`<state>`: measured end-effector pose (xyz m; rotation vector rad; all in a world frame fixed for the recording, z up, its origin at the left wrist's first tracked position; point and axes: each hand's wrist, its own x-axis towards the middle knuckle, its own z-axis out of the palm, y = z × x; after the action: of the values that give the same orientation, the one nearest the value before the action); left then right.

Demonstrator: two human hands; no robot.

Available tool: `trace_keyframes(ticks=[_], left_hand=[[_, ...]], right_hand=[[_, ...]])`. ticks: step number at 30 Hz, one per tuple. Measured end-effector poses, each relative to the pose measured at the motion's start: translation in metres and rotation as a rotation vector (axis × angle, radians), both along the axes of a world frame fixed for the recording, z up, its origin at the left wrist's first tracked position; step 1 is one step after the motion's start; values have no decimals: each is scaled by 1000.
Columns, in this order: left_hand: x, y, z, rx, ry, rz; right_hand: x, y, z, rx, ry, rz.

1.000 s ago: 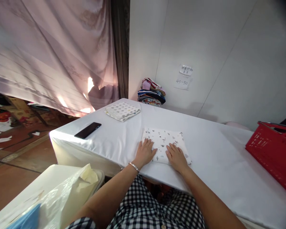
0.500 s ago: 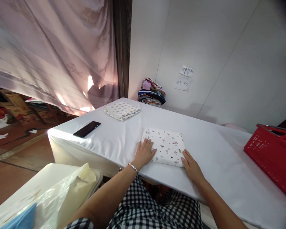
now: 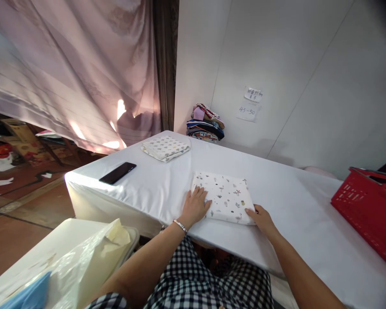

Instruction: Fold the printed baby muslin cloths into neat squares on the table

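A folded white cloth (image 3: 227,198) with small cactus and bird prints lies flat on the white-covered table in front of me. My left hand (image 3: 195,206) rests on its left side, palm down and fingers spread. At the near right corner, my right hand (image 3: 260,219) grips the cloth's edge, thumb on top and fingers curled around the side. That corner is pulled slightly outward. Farther back on the left, a second folded cloth (image 3: 166,148) with grey spots lies apart from both hands.
A black phone (image 3: 118,173) lies near the left end of the table (image 3: 296,201). A red plastic basket (image 3: 369,210) stands at the right. Stacked folded fabrics (image 3: 205,124) sit by the wall. At lower left is a white bin (image 3: 67,229) with plastic bags.
My right hand has shifted slightly right and closed on the cloth's near right corner, drawing it outward. The left hand stays in place.
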<state>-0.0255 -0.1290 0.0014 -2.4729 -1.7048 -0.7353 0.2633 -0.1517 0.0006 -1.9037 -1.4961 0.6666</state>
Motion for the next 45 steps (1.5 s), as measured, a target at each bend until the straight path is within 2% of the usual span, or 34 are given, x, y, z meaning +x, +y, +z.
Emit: trace_keyframes(ticks=[10, 23, 34, 45], left_hand=[[0, 2, -6, 28, -15, -5], [-1, 0, -2, -25, -19, -8], [-1, 0, -4, -16, -27, 0], [-1, -1, -1, -33, -30, -2]], right_hand=[[0, -1, -7, 125, -239, 52], [-1, -22, -5, 142, 129, 172], [5, -12, -17, 200, 90, 176], [1, -13, -13, 185, 88, 160]])
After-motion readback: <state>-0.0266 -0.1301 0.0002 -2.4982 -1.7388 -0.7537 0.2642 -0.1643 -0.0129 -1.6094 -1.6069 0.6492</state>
